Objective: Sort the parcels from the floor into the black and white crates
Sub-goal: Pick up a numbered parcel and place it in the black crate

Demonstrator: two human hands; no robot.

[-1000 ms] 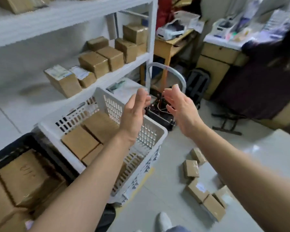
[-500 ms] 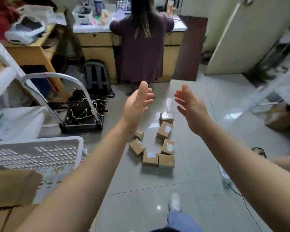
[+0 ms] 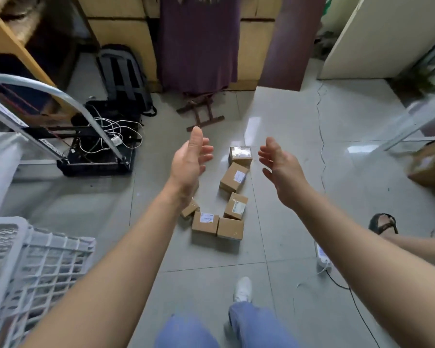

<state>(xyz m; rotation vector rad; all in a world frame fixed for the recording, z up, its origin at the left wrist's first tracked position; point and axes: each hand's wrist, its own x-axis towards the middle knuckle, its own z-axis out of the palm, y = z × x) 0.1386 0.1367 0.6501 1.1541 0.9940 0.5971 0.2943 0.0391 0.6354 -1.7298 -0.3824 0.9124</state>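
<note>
Several small brown cardboard parcels point(image 3: 232, 197) with white labels lie in a loose cluster on the grey tiled floor ahead of me. My left hand point(image 3: 190, 162) and my right hand point(image 3: 280, 167) hang in the air above them, palms facing each other, fingers relaxed, holding nothing. One small parcel point(image 3: 190, 208) is partly hidden under my left wrist. The white slatted crate point(image 3: 35, 259) shows at the lower left edge. The black crate is out of view.
A hand trolley point(image 3: 86, 136) with tangled white cables stands at the left, a grey backpack point(image 3: 124, 74) behind it. A person in purple point(image 3: 199, 43) sits at a desk ahead. Another person's sandalled foot point(image 3: 383, 223), a power strip point(image 3: 323, 257) and a larger box point(image 3: 430, 164) are at the right.
My view has swung from the shelf and crates down to the floor parcels. Both empty hands have travelled along and now hover nearer over the cluster.
</note>
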